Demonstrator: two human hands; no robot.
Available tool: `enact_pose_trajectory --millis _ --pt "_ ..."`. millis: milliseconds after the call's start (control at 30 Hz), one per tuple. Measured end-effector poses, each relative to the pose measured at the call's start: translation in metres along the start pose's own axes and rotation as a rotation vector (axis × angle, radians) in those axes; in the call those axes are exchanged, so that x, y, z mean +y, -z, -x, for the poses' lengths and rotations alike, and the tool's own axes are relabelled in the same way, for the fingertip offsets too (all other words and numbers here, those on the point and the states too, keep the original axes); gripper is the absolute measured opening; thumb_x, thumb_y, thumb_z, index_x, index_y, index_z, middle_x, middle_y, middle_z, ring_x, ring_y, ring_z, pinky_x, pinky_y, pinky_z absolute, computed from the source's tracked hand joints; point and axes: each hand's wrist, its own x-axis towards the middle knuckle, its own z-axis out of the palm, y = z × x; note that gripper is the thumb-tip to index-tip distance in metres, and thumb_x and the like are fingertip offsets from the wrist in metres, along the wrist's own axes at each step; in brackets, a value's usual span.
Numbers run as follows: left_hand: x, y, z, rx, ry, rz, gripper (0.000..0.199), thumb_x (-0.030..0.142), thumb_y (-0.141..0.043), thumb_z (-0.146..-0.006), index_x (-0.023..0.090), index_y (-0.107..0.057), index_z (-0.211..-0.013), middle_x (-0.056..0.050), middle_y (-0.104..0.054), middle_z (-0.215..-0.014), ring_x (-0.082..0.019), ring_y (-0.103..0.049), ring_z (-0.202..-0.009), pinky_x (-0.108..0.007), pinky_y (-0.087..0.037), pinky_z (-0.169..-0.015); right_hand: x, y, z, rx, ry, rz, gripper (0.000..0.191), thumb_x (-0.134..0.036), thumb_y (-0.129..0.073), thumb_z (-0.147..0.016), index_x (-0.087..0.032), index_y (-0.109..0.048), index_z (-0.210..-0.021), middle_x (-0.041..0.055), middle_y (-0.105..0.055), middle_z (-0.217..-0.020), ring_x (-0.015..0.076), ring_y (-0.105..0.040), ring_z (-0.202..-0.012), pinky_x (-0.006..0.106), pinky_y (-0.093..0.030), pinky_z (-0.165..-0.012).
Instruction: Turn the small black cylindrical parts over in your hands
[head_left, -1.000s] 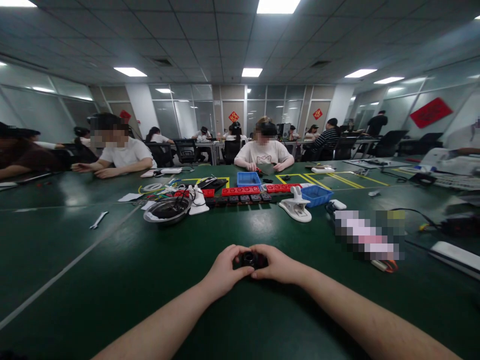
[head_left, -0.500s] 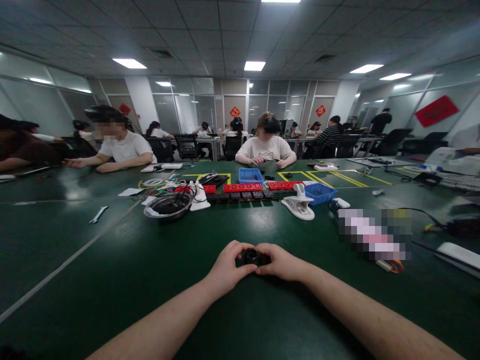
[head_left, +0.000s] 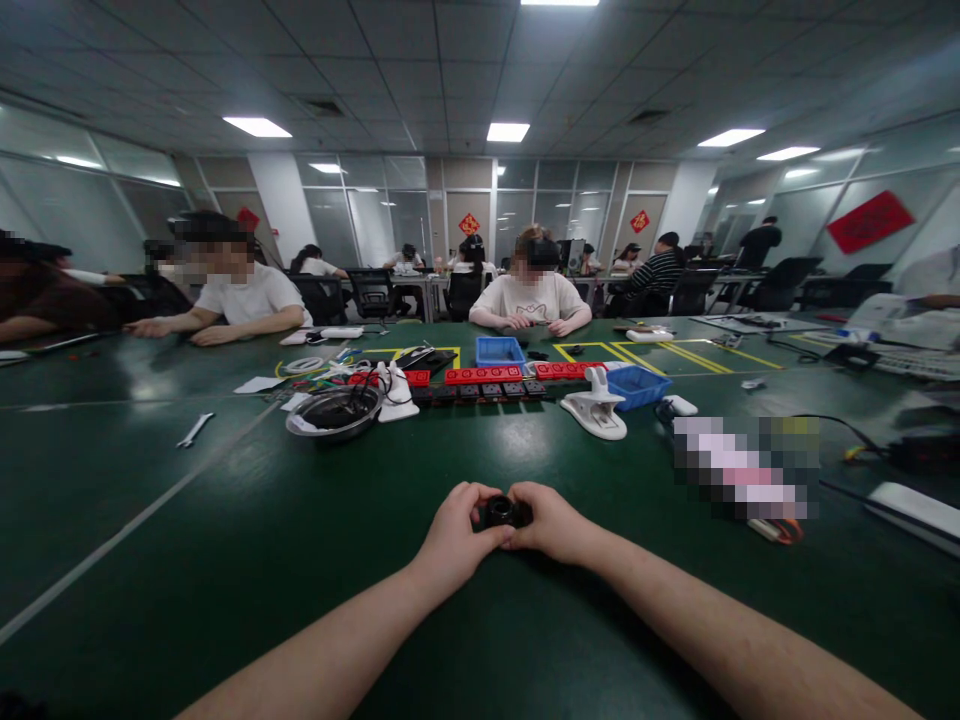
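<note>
Between my hands, over the near middle of the green table, is a small black round part (head_left: 500, 511) with a ring-shaped opening on top; its exact kind I cannot make out. My left hand (head_left: 455, 535) grips it from the left, thumb at the near side and fingers curled round the far side. From the right, my right hand (head_left: 553, 523) closes on the same part, its thumb and fingers bent around it. The two hands meet at the part, and their fingers hide most of its sides.
Beyond my hands stand a metal bowl (head_left: 334, 412) with black items, a white clip stand (head_left: 598, 408), red power strips (head_left: 484, 375) and blue trays (head_left: 636, 386). A wrench (head_left: 196, 430) lies left. A person (head_left: 531, 290) sits opposite.
My right hand's fingers have shifted slightly on the black part, now curling more closely round it. The left hand keeps nearly the same grip. The view has moved very slightly.
</note>
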Motion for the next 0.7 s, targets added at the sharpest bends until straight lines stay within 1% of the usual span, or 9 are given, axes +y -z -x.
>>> enact_pose_trajectory --millis 67,133,200,267,367,433,467,600,700 --pt "0.001 -0.004 0.0 0.06 0.023 -0.017 0.028 0.023 -0.064 -0.06 0.018 -0.055 -0.086 -0.001 -0.049 -0.08 -0.015 -0.046 -0.069 -0.026 -0.038 -0.061 -0.004 -0.007 0.0 0.098 -0.049 0.127 0.028 -0.03 -0.066 -0.054 -0.016 -0.047 -0.068 -0.0013 -0.049 -0.067 0.0109 -0.043 -0.058 0.02 -0.029 -0.047" --pt "0.002 -0.006 0.001 0.101 0.035 -0.035 0.027 0.023 -0.063 -0.06 0.018 -0.054 -0.086 -0.001 -0.049 -0.08 -0.016 -0.047 -0.069 -0.027 -0.039 -0.061 -0.009 -0.013 0.001 0.162 -0.075 0.256 0.025 -0.031 -0.062 -0.059 -0.016 -0.047 -0.072 0.0017 -0.051 -0.07 0.0131 -0.046 -0.061 0.023 -0.032 -0.051" --pt "0.003 -0.007 0.0 0.118 0.043 -0.047 0.027 0.023 -0.063 -0.06 0.018 -0.054 -0.086 -0.001 -0.049 -0.079 -0.016 -0.046 -0.068 -0.027 -0.039 -0.061 -0.013 -0.017 0.002 0.187 -0.064 0.349 0.021 -0.029 -0.058 -0.063 -0.015 -0.048 -0.074 0.0045 -0.053 -0.074 0.0156 -0.048 -0.066 0.026 -0.034 -0.057" --pt "0.003 -0.005 0.0 0.104 0.038 -0.039 0.028 0.022 -0.063 -0.061 0.018 -0.054 -0.087 -0.001 -0.049 -0.079 -0.016 -0.046 -0.067 -0.027 -0.039 -0.062 -0.015 -0.016 0.005 0.183 -0.038 0.364 0.022 -0.03 -0.058 -0.063 -0.015 -0.049 -0.076 0.0059 -0.053 -0.077 0.0174 -0.049 -0.07 0.028 -0.036 -0.061" --pt "0.003 -0.001 0.0 0.026 -0.001 -0.013 0.027 0.021 -0.062 -0.062 0.018 -0.055 -0.088 -0.001 -0.048 -0.08 -0.015 -0.046 -0.069 -0.026 -0.038 -0.062 -0.013 -0.007 0.009 0.131 0.053 0.23 0.039 -0.037 -0.064 -0.057 -0.015 -0.051 -0.087 0.0062 -0.053 -0.086 0.0189 -0.05 -0.077 0.029 -0.038 -0.065" --pt "0.002 0.002 0.0 -0.043 -0.036 0.002 0.027 0.021 -0.061 -0.063 0.02 -0.056 -0.09 0.0 -0.048 -0.08 -0.015 -0.045 -0.07 -0.025 -0.038 -0.062 -0.009 0.001 0.01 0.06 0.135 0.098 0.05 -0.035 -0.068 -0.054 -0.017 -0.05 -0.097 0.0053 -0.052 -0.093 0.0191 -0.049 -0.083 0.029 -0.038 -0.07" --pt "0.001 0.003 0.0 -0.072 -0.05 0.007 0.028 0.022 -0.061 -0.063 0.02 -0.056 -0.091 0.0 -0.048 -0.079 -0.015 -0.045 -0.07 -0.024 -0.037 -0.062 -0.007 0.005 0.011 0.004 0.161 0.034 0.051 -0.031 -0.069 -0.054 -0.017 -0.05 -0.1 0.0044 -0.053 -0.094 0.0187 -0.049 -0.084 0.029 -0.038 -0.071" --pt "-0.001 0.007 -0.001 -0.149 -0.09 0.022 0.031 0.022 -0.062 -0.064 0.022 -0.056 -0.094 0.0 -0.048 -0.079 -0.014 -0.046 -0.07 -0.023 -0.037 -0.062 -0.002 0.018 0.008 -0.22 0.193 -0.145 0.038 -0.017 -0.063 -0.062 -0.016 -0.053 -0.099 0.0011 -0.056 -0.089 0.0152 -0.051 -0.079 0.025 -0.039 -0.069" --pt "-0.001 0.008 -0.002 -0.17 -0.094 0.018 0.032 0.022 -0.062 -0.064 0.023 -0.056 -0.095 0.0 -0.047 -0.08 -0.014 -0.045 -0.071 -0.023 -0.036 -0.062 0.0 0.021 0.006 -0.227 0.192 -0.132 0.03 -0.016 -0.061 -0.063 -0.016 -0.055 -0.093 0.0001 -0.056 -0.084 0.0142 -0.051 -0.076 0.024 -0.039 -0.066"
